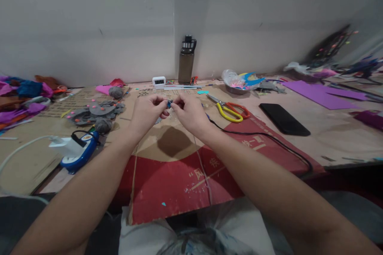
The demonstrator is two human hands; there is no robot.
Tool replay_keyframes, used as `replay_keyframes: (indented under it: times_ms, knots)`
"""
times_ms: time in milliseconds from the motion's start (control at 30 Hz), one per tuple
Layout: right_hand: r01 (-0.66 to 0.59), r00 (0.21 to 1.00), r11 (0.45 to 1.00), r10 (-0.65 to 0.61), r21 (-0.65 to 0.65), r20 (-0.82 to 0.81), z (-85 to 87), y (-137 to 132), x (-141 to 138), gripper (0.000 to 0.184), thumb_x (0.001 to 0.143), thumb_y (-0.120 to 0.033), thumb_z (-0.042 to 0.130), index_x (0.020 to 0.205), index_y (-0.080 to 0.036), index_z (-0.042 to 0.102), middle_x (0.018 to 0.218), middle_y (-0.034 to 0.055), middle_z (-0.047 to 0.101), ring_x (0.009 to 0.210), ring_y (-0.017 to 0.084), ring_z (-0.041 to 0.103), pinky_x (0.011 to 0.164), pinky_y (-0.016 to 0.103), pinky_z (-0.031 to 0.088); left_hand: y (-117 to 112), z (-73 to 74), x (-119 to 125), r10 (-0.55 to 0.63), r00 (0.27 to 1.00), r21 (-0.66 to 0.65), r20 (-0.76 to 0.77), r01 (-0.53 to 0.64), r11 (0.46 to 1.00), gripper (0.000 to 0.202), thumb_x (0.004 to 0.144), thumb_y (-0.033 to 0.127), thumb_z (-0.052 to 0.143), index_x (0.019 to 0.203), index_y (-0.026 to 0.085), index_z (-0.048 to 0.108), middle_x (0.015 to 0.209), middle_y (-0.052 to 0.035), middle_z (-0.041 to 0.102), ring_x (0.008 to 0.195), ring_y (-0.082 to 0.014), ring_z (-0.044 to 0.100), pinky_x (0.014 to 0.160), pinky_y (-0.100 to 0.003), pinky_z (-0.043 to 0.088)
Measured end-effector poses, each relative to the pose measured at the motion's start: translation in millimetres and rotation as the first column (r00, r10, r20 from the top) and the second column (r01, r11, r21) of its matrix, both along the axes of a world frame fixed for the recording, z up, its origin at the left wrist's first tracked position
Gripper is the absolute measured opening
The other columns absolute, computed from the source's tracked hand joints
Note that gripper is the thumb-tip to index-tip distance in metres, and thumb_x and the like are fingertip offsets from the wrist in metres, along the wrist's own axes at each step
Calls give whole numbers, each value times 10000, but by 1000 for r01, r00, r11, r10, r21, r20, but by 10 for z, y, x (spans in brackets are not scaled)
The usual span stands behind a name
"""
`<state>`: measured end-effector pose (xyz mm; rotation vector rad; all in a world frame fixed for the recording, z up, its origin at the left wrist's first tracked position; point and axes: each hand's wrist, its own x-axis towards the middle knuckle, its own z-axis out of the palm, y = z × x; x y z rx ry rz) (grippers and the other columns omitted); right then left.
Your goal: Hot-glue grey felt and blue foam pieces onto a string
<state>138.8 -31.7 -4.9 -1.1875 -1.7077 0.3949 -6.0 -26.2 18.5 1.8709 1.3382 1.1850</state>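
Both hands meet over the cardboard sheet (pixel 170 191), fingertips nearly touching. My left hand (pixel 151 113) pinches a tiny blue piece (pixel 169 104), too small to name. From the other side my right hand (pixel 189 111) closes thumb and finger at the same piece. A dark cable (pixel 257 132) runs off to the right from beside my right hand; what its near end joins is hidden behind that hand. Scissors (pixel 230 110) with yellow and orange handles lie just right of my right hand. Small scraps are scattered under and beyond the fingers.
Grey yarn pieces (pixel 103 125) and a blue power strip (pixel 80 153) are on the left. At the back stand a bottle (pixel 186 61) and a small white clock (pixel 158 82). A bowl (pixel 237 89), a black phone (pixel 283 119) and purple sheets (pixel 321 93) are to the right.
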Motion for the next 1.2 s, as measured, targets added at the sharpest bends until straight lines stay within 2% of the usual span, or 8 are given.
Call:
replay_keyframes:
  times_ms: [167, 333, 433, 633, 933, 1067, 1133, 1200]
  knots:
    - [0, 994, 996, -10, -91, -105, -4, 16, -28, 148, 786, -221, 554, 649, -195, 503, 621, -37, 525, 601, 109, 460, 598, 263, 337, 8, -19, 20, -13, 996, -20, 86, 15, 1000, 131, 775, 253, 614, 745, 130, 645, 538, -21, 649, 455, -114, 605, 486, -200, 482]
    - [-34, 984, 995, 17, -91, -179, -56, 61, -47, 132, 764, -234, 542, 642, -192, 514, 612, -41, 536, 589, 105, 456, 582, 261, 333, 38, -50, 26, -30, 990, -29, 140, 34, 999, 122, 776, 242, 614, 732, 130, 631, 545, -22, 641, 449, -104, 587, 481, -199, 478]
    - [-33, 975, 990, 2, -135, -221, -73, 92, -50, 114, 743, -235, 550, 640, -188, 531, 597, -44, 528, 584, 106, 455, 572, 261, 330, 64, -82, 24, -57, 982, -49, 182, 67, 997, 134, 776, 258, 620, 741, 129, 631, 554, -28, 643, 445, -104, 580, 478, -206, 479]
    - [-46, 961, 976, -15, -214, -277, -47, 114, -33, 131, 714, -232, 572, 607, -189, 511, 590, -49, 511, 578, 101, 443, 569, 257, 330, 108, -143, -4, -56, 985, -52, 162, 65, 997, 181, 772, 314, 634, 769, 134, 659, 590, -41, 654, 460, -103, 573, 445, -197, 441]
    - [-58, 943, 968, -27, -244, -333, -50, 124, -24, 135, 713, -251, 580, 632, -195, 487, 609, -43, 503, 574, 96, 440, 549, 242, 330, 157, -155, -7, -74, 959, -108, 273, 107, 988, 155, 738, 298, 658, 735, 143, 666, 576, -14, 609, 470, -82, 522, 412, -175, 384]
    - [-126, 916, 963, 20, -240, -400, -59, 127, -23, 118, 718, -276, 588, 792, -206, 530, 601, -66, 482, 533, 86, 412, 506, 224, 303, 141, -125, -20, -105, 923, -170, 371, 178, 969, 131, 726, 270, 666, 696, 143, 647, 561, -3, 585, 460, -68, 497, 403, -164, 354]
    - [-183, 901, 959, 75, -217, -428, -59, 127, -21, 94, 725, -283, 572, 752, -201, 536, 596, -63, 471, 524, 80, 390, 493, 222, 287, 144, -109, -38, -124, 903, -223, 411, 232, 947, 140, 725, 270, 672, 687, 139, 643, 538, 0, 568, 439, -62, 472, 387, -164, 326]
    - [-186, 898, 960, 80, -208, -433, -51, 122, -15, 114, 719, -281, 566, 668, -193, 514, 597, -54, 469, 531, 76, 379, 492, 222, 283, 160, -94, -61, -145, 886, -275, 440, 286, 918, 155, 722, 277, 683, 683, 131, 648, 519, -1, 553, 429, -60, 454, 379, -164, 311]
